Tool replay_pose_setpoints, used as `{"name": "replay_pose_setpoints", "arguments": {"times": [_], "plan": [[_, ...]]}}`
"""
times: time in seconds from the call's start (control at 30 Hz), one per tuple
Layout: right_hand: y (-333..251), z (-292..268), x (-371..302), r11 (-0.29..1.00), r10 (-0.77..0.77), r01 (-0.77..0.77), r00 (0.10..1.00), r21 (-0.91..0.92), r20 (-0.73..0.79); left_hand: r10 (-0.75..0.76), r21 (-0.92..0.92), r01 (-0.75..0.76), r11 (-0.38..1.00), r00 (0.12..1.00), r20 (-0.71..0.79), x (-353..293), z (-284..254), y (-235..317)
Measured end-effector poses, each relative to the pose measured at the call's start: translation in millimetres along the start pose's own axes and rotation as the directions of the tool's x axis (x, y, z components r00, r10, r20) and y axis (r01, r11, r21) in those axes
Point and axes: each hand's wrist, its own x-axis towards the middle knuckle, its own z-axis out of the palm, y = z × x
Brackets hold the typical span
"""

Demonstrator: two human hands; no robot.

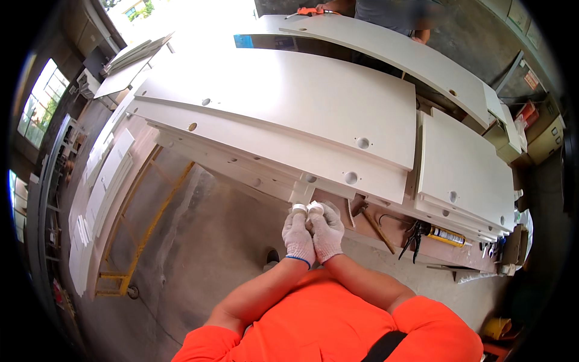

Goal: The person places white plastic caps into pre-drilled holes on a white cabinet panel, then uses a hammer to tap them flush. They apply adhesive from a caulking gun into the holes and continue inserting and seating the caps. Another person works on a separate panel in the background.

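My left hand (296,235) and my right hand (327,232), both in white knit work gloves, are pressed together in front of my chest. The fingers of both are closed. White bands or small white pieces (299,207) show at the thumb tips; whether these are tape on the gloves or things held, I cannot tell. Just beyond my hands is the near edge of a stack of white panels (265,139) with round holes. Close by on the right, a hammer (379,231) lies on the bench.
A caulking gun (446,235) with a yellow tube lies right of the hammer. A shorter stack of white panels (467,169) stands at right. A yellow wheeled frame (151,241) holds panels on the left. Across the table, another person (389,15) works near an orange tool (309,11).
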Motion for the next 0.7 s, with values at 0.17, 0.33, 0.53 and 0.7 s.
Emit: {"name": "replay_pose_setpoints", "arguments": {"times": [0.17, 0.33, 0.53, 0.7], "plan": [[57, 39, -5, 0.924, -0.284, 0.222, 0.944, -0.31, -0.169, -0.161, 0.076, 0.158, 0.985, 0.986, 0.037, 28, -36, 39], [70, 72, -38, 0.967, -0.226, 0.162, 0.898, -0.195, -0.378, -0.322, 0.153, 0.305, 0.94, 0.942, 0.099, 34, -67, 55], [67, 80, -50, 0.886, -0.46, 0.366, 0.773, -0.285, -0.436, -0.404, 0.252, 0.346, 0.904, 0.884, 0.234, 29, -57, 78], [28, 93, -50, 0.799, -0.6, 0.536, 0.694, -0.272, -0.398, -0.31, 0.175, 0.261, 0.949, 0.869, 0.385, 19, -19, 97]]}}
